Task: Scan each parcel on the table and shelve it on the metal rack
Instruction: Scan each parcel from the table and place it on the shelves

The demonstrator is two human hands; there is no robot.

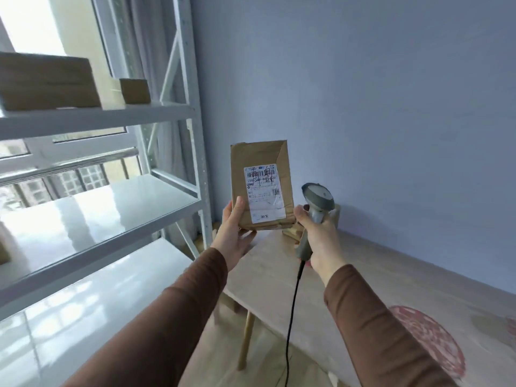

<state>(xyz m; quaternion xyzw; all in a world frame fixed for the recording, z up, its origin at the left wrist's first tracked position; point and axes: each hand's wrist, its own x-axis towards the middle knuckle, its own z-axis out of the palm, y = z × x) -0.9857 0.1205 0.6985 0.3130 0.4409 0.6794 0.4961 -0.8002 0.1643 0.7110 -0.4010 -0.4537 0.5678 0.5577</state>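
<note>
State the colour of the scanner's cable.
Black: the thin cable hangs below the grey handheld scanner, seen in the head view.

Through my feed I see bright daylight pouring from the window at upper left, blown out white and glaring off the glossy rack shelves, while the boxes up there smear with blur and the wide lens bends straight edges.

We see a tan-brown parcel with white label, black barcode print. Grey scanner, black cable. Brown sleeves. White metal rack with tan boxes. Pale wood table with red round pattern. Lavender-blue wall.
</note>
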